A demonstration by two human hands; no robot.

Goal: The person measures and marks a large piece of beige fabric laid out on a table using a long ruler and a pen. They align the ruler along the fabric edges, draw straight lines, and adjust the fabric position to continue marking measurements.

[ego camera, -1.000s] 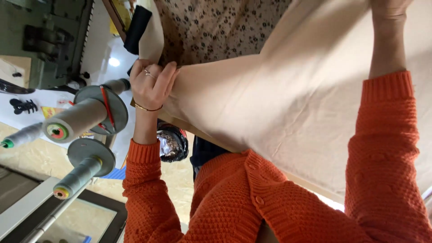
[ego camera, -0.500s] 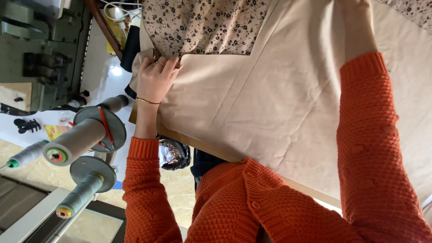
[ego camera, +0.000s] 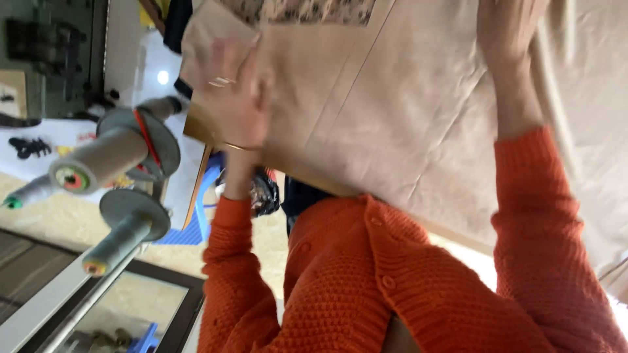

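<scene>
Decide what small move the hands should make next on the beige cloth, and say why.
Probably sweep the left hand flat across the beige cloth toward its corner by the table edge, with the right hand pressing down as an anchor. Shallow creases show in the cloth between the two hands, and the corner under the left hand looks rumpled rather than flat.

Both arms reach forward in orange knitted sleeves. One hand [ego camera: 239,91] — blurred, so probably the left — lies palm down with fingers spread flat, rings on one finger and a thin bangle at the wrist. The other hand [ego camera: 510,29] is stretched further out — its fingers cut off by the frame's edge.
</scene>
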